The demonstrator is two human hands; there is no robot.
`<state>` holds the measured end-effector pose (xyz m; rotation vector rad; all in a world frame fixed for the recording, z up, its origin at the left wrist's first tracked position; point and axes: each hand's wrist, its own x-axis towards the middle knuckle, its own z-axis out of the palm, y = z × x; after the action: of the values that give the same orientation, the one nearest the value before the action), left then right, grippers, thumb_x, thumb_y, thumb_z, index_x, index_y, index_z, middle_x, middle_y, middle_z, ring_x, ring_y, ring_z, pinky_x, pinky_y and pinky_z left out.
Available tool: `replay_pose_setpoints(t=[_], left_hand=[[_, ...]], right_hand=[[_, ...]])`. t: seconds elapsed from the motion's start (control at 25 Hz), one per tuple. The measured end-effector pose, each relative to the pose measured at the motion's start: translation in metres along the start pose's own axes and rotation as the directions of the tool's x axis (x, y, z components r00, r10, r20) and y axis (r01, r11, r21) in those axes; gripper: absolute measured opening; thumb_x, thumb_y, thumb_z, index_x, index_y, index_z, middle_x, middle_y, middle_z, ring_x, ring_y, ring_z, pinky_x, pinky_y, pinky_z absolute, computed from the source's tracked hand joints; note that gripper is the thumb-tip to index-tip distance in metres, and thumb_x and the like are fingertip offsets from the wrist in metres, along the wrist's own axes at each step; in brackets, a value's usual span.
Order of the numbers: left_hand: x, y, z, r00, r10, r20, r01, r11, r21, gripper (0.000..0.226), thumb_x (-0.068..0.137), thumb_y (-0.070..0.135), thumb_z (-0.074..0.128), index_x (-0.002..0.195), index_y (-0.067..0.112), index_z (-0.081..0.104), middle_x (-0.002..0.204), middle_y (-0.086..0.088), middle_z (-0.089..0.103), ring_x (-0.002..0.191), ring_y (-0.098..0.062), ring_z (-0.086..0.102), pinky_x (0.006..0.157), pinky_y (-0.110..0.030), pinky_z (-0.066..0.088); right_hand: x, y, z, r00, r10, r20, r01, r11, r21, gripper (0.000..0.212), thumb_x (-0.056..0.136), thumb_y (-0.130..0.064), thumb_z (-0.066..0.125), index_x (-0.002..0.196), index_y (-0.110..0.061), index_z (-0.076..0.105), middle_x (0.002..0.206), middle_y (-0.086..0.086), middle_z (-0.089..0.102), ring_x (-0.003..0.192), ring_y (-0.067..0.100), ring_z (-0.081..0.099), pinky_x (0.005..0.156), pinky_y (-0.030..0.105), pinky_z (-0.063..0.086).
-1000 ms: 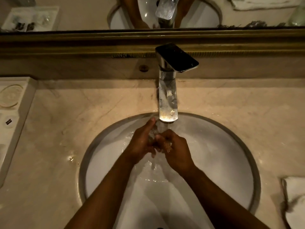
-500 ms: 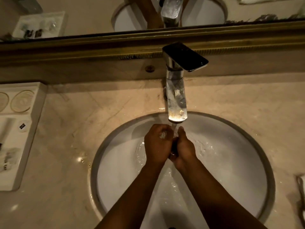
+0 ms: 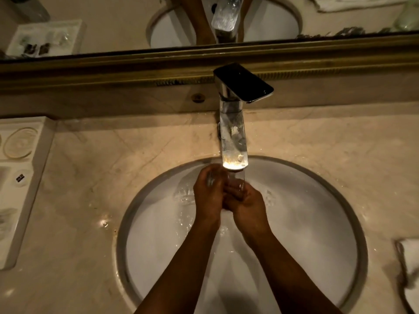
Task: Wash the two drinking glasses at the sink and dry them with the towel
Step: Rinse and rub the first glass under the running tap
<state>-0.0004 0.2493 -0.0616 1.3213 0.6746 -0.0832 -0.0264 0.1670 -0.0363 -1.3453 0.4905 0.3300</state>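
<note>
hands are rubbing under faucet (image 3: 234, 141) stream: left hand (image 3: 207, 193) and right hand (image 3: 246, 203) pressed together, fingers curled; glass unclear. advise turning slowly over sink (image 3: 317, 223).

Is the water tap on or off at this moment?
On. A stream falls from the tap spout onto both hands, and water splashes in the sink.

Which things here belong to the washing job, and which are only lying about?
For the job:
- left hand and right hand, together under the running water; a glass between them cannot be clearly seen
- tap
- sink
- towel, at the right edge

Lying about:
- white tray on the left
- mirror
</note>
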Motion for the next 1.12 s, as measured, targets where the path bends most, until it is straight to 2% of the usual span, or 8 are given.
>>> replay_pose_setpoints(t=[0.24,0.32,0.4,0.52,0.72,0.8,0.96,1.12], left_hand=[[0.005,-0.003,-0.009,0.967,-0.217,0.135,0.240,0.953,-0.187,0.030,0.090,0.028,0.064,0.111,0.007,0.069,0.102,-0.020,0.074,0.080,-0.030,0.073,0.054,-0.033,0.055],[0.007,-0.001,-0.008,0.946,-0.245,0.213,0.302,0.903,-0.306,0.038,0.092,0.030,0.064,0.116,0.002,0.068,0.104,-0.019,0.073,0.086,-0.029,0.072,0.065,-0.034,0.057],[0.009,0.000,-0.006,0.939,-0.255,0.231,0.320,0.895,-0.311,0.039,0.092,0.035,0.064,0.113,0.003,0.071,0.101,-0.016,0.073,0.091,-0.029,0.070,0.077,-0.036,0.054],[0.013,0.006,-0.009,0.915,-0.251,0.316,0.312,0.937,-0.157,0.035,0.096,0.032,0.055,0.106,0.004,0.073,0.101,-0.017,0.073,0.093,-0.030,0.069,0.079,-0.035,0.055],[0.020,0.029,-0.019,0.717,-0.392,0.577,0.325,0.920,0.220,0.029,0.086,0.020,0.062,0.108,0.002,0.069,0.092,-0.015,0.071,0.079,-0.024,0.069,0.072,-0.031,0.055],[0.013,0.027,-0.016,0.765,-0.303,0.568,0.174,0.947,0.270,0.019,0.095,0.020,0.061,0.100,0.005,0.072,0.087,-0.012,0.074,0.076,-0.022,0.071,0.071,-0.030,0.057],[-0.004,0.024,-0.006,0.960,-0.134,0.245,0.023,0.912,0.410,0.035,0.106,0.032,0.051,0.087,0.013,0.073,0.077,0.000,0.077,0.067,-0.008,0.071,0.066,-0.023,0.054],[-0.018,0.023,-0.018,0.971,-0.035,0.237,-0.024,0.970,0.241,0.021,0.101,0.019,0.058,0.109,0.007,0.073,0.104,-0.009,0.079,0.092,-0.021,0.076,0.079,-0.028,0.060]], right_hand=[[0.000,-0.007,-0.004,0.999,-0.035,-0.022,0.033,0.997,-0.066,0.013,0.093,-0.004,0.064,0.098,-0.007,0.075,0.085,0.013,0.077,0.059,0.025,0.065,0.051,0.029,0.052],[-0.003,-0.005,-0.002,0.998,0.056,-0.038,-0.048,0.982,0.182,0.017,0.094,-0.007,0.062,0.106,-0.003,0.073,0.092,0.015,0.077,0.048,0.016,0.051,0.041,0.022,0.039],[-0.002,-0.005,-0.003,0.975,0.219,0.019,-0.197,0.832,0.518,0.021,0.096,-0.007,0.057,0.111,0.002,0.069,0.097,0.017,0.074,0.046,0.011,0.046,0.036,0.016,0.033],[0.002,-0.002,-0.012,0.919,0.370,0.138,-0.344,0.579,0.739,0.021,0.097,-0.012,0.053,0.111,-0.003,0.067,0.098,0.012,0.073,0.048,0.006,0.059,0.029,0.013,0.028],[0.002,0.013,-0.019,0.856,0.483,0.186,-0.432,0.470,0.770,0.014,0.087,-0.025,0.065,0.092,-0.012,0.067,0.067,0.000,0.066,0.043,0.007,0.061,0.025,0.015,0.023],[-0.001,0.019,-0.019,0.841,0.503,0.199,-0.433,0.406,0.804,0.019,0.093,-0.032,0.063,0.092,-0.012,0.066,0.071,0.001,0.065,0.040,0.006,0.060,0.025,0.014,0.022],[-0.004,0.021,-0.008,0.858,0.487,0.164,-0.409,0.454,0.792,0.021,0.095,-0.033,0.062,0.097,-0.013,0.066,0.080,0.004,0.067,0.045,0.007,0.064,0.025,0.015,0.025],[-0.007,0.012,0.002,0.906,0.422,0.045,-0.325,0.622,0.712,0.026,0.101,-0.034,0.053,0.090,-0.012,0.062,0.069,0.002,0.061,0.045,0.008,0.057,0.030,0.017,0.028]])
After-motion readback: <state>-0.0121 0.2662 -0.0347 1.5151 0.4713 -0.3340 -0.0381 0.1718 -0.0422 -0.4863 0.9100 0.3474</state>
